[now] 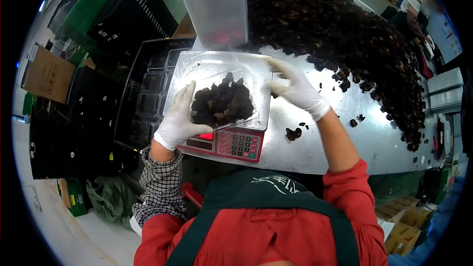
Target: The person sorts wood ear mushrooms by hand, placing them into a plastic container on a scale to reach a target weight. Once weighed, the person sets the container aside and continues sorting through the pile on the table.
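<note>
A clear plastic container [253,112] filled with dark, curled wood ear mushrooms [221,101] is on the metal pan of a red digital scale [226,144]. My left hand [178,124], in a white glove, grips the container's left side, thumb at the near edge and fingers along the far left. A clear lid [207,61] appears raised at the container's far side. My right hand [298,88], also gloved, is open with fingers stretched towards the scale's right edge; nothing shows in it. The scale's lit red digits are partly covered by my left thumb.
A large heap of the same mushrooms [325,15] covers the back and right of the metal table [315,152]. Left of the scale, a black crate [129,106] holds several clear containers. A tall translucent bin [214,7] stands behind. Another person [414,12] works at far right.
</note>
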